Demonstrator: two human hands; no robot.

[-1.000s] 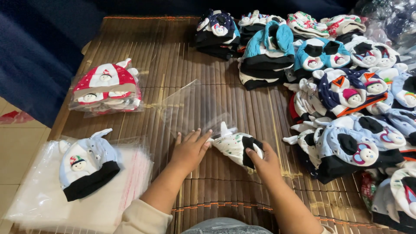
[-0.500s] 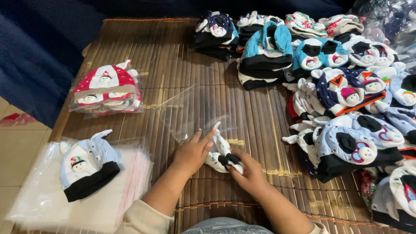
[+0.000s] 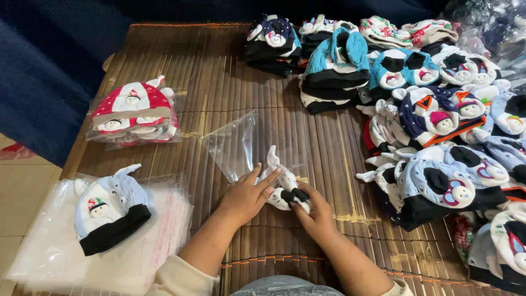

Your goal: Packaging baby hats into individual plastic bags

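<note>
A small white and black baby hat (image 3: 282, 186), folded up, lies at the mouth of a clear plastic bag (image 3: 244, 145) on the bamboo mat (image 3: 219, 82). My right hand (image 3: 315, 214) grips the hat's black end from the near side. My left hand (image 3: 249, 194) rests flat on the bag's lower edge with its fingertips touching the hat. The bag's far part sticks up off the mat, and the hat's white tip is just inside it.
A packed stack of red and white hats (image 3: 134, 112) sits at the left. A pale blue hat (image 3: 107, 211) lies on a pile of clear bags (image 3: 159, 241) at the near left. Many loose hats (image 3: 438, 126) fill the right side and back.
Both hands slid left and nearer with the hat, folding it smaller. The hat's white end moved into the bag's mouth.
</note>
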